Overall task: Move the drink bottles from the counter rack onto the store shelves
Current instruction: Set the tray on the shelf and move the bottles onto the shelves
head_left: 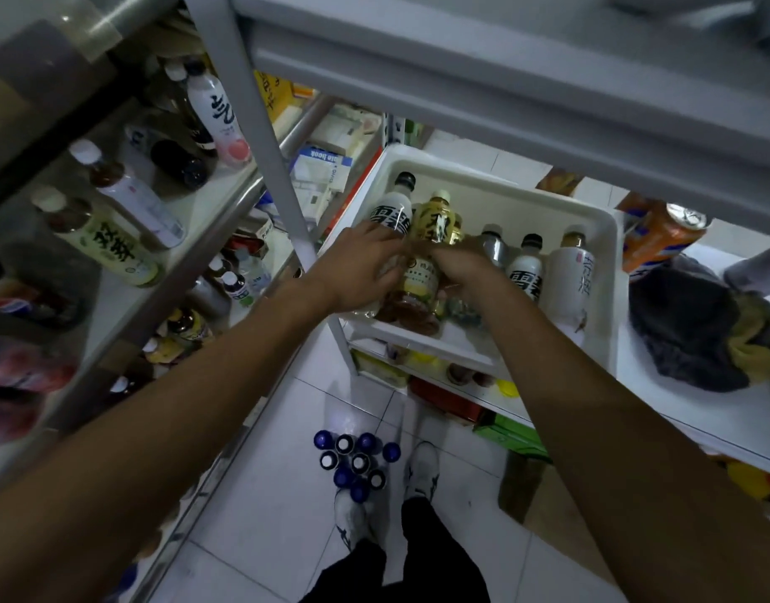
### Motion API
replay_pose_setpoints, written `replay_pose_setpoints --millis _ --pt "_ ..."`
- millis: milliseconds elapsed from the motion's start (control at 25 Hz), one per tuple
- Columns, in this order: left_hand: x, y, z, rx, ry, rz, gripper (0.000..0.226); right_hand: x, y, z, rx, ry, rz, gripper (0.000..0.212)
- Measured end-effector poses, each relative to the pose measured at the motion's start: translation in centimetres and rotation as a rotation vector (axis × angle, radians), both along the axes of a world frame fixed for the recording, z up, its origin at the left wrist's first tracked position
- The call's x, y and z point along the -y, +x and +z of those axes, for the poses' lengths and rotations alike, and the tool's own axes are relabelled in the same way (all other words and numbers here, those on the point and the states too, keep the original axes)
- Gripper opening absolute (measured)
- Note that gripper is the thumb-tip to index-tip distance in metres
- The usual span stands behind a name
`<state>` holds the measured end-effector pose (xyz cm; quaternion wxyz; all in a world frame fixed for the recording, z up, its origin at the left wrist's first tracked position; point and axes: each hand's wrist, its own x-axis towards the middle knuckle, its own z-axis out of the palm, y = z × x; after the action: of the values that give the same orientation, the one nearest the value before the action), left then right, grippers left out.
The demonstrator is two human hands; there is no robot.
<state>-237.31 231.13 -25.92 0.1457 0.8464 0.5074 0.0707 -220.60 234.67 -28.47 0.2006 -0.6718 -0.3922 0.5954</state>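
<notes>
tray (594, 215) full of bottles (524, 272), shelf post (265, 137) beside it; your left hand (357, 267) and right hand (459, 265) grip the yellow bottle (420, 280).

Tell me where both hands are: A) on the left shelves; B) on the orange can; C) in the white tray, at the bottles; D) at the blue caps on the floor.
C: the left hand and right hand both lie on bottles in the tray.

The left hand (359, 272) and right hand (459, 265) lead back along bare, uncovered forearms. Lower down — loose black fabric trousers (444, 554) over white lace-up trainers (422, 467) with dark side streaks.
</notes>
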Motion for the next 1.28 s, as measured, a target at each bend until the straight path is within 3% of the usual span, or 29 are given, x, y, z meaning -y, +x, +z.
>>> replay_pose_setpoints --millis 80,160,360,560,720,800,920,1280 --pt "0.1 0.0 0.4 0.016 -0.01 0.017 0.037 0.6 0.3 -0.1 -0.01 -0.016 0.017 0.023" --pt "0.4 -0.2 0.7 0.045 -0.026 0.045 0.035 1.5 0.6 -0.1 0.007 0.0 0.005 0.022" --pt "2.2 -0.3 1.9 0.255 -0.107 0.176 0.032 3.8 1.3 1.5 -0.117 0.139 -0.093 0.037" --pt "4.8 0.2 3.3 0.364 -0.206 0.254 0.048 5.9 2.2 4.5 -0.14 0.315 -0.149 0.062" --pt "7.5 0.4 4.9 0.385 -0.196 0.326 0.062 8.5 1.6 6.5 -0.145 0.362 -0.13 0.063" --pt "8.9 0.1 5.8 0.419 -0.212 0.338 0.054 9.6 1.0 7.5 -0.153 0.371 -0.115 0.062" --pt "11.4 -1.2 6.9 0.524 -0.241 0.381 0.04 11.3 -0.5 8.6 -0.184 0.399 -0.028 0.06" --pt "24.2 -6.3 8.0 0.904 -0.191 0.794 0.051 17.7 -7.7 9.7 -0.477 0.376 0.444 0.049"
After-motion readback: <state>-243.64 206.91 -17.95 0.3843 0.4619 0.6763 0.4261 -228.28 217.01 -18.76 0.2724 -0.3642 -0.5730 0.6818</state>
